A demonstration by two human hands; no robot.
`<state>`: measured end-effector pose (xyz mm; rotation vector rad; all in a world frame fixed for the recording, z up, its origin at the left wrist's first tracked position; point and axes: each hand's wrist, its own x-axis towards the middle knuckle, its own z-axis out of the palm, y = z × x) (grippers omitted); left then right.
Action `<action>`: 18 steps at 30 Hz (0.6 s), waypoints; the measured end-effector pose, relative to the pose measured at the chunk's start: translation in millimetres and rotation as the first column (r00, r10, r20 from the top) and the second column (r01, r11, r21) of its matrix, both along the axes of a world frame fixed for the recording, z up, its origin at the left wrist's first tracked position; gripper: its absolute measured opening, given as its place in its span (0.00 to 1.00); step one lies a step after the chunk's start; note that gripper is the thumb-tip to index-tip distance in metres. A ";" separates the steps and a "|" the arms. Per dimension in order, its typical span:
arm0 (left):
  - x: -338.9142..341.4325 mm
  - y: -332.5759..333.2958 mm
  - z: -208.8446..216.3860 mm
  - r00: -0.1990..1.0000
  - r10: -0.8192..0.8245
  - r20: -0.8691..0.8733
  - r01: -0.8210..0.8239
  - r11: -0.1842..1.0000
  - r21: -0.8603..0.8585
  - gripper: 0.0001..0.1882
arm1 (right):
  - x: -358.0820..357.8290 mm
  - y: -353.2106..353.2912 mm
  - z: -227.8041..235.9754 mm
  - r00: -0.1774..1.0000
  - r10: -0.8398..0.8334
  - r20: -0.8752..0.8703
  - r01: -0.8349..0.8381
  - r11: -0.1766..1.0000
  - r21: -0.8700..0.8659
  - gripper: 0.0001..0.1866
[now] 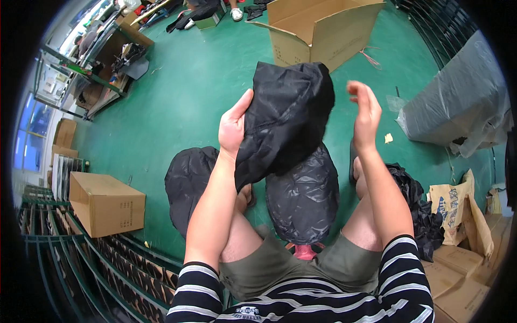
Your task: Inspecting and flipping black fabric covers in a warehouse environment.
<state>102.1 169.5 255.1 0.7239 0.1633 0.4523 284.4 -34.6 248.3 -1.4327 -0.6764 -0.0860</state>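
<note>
A piece of black fabric (291, 107), shaped like a soft pouch or cover, is raised in front of me. My left hand (233, 128) grips its left edge, thumb on the near face and the other fingers hidden behind. To the right of the fabric, my right hand (367, 114) hangs in the air with fingers loosely bent and nothing in it. Below, a shiny black rounded bundle (303, 202) rests between my knees. Another black bundle (188, 175) lies by my left leg, partly covered by my forearm.
An opened cardboard box (339, 40) stands ahead on the green floor. A smaller carton (110, 204) sits at left above green racks (102, 258). Crumpled black material (417, 215), a torn paper sack (460, 207) and cartons lie at right, below a plastic-wrapped stack (458, 97).
</note>
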 end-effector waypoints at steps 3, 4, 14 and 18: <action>-3.8 -17.3 17.1 0.856 -0.365 0.367 0.499 0.770 -0.397 0.29 | 27.3 2.0 -13.0 0.928 0.167 -0.334 -0.203 0.976 -0.075 0.33; -8.6 -21.5 22.6 0.841 -0.361 0.402 0.518 0.754 -0.405 0.29 | 10.9 6.2 3.9 0.835 0.193 -0.515 -0.241 0.970 -0.027 0.36; -9.0 -37.4 10.8 0.790 -0.493 0.366 0.610 0.692 -0.386 0.60 | 2.2 -34.3 1.1 0.064 0.850 -0.523 -0.635 0.439 0.636 0.28; -7.8 -20.4 -25.1 0.549 -0.758 0.351 0.835 0.485 -0.259 0.58 | 5.6 -17.9 11.0 0.457 0.694 -0.556 -0.732 0.649 0.208 0.20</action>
